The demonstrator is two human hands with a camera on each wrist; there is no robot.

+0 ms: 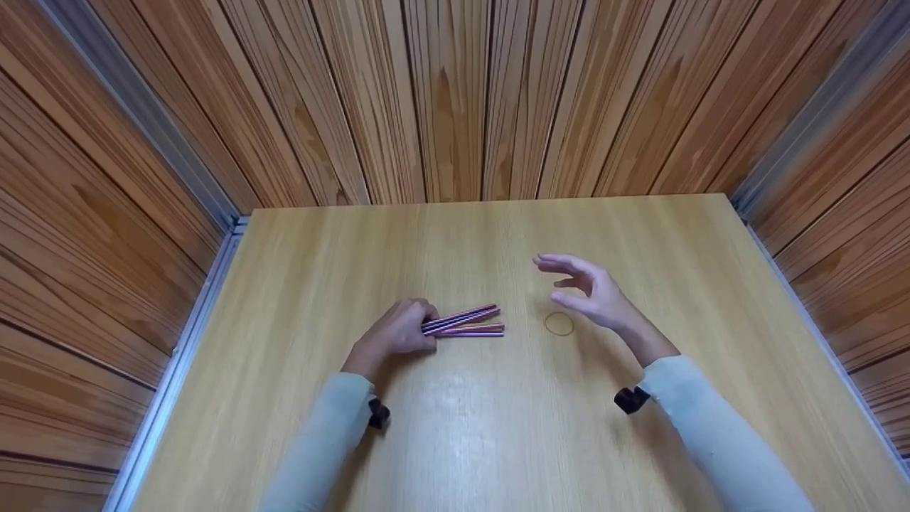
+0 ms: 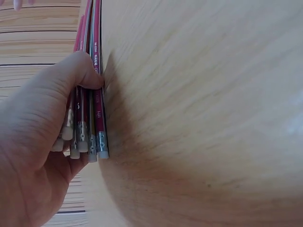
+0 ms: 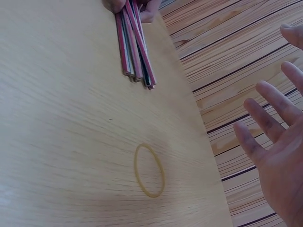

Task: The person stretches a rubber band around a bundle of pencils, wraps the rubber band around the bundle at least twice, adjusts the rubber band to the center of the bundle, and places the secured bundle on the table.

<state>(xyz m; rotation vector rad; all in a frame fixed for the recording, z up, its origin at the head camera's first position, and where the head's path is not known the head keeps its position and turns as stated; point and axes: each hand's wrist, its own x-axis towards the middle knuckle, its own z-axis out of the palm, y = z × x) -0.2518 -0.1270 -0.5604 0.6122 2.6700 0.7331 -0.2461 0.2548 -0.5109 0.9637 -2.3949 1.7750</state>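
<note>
My left hand [image 1: 404, 327] grips a bundle of several pencils [image 1: 466, 321] low over the table, their unsharpened ends pointing right and fanning slightly apart. In the left wrist view the thumb lies across the pencils [image 2: 97, 52], and white erasers in metal ferrules [image 2: 102, 142] stick out below it. My right hand [image 1: 593, 291] is raised above the table with fingers spread and holds nothing. Beside and below it a yellow rubber band [image 1: 559, 313] lies on the table as a loose ring, apart from the pencil ends.
The wooden table [image 1: 455, 441] is bounded by a plank-patterned wall [image 1: 455, 107] at the back and similar walls at both sides. Metal rails [image 1: 188, 320] run along the side edges. Each wrist carries a small black camera [image 1: 630, 400].
</note>
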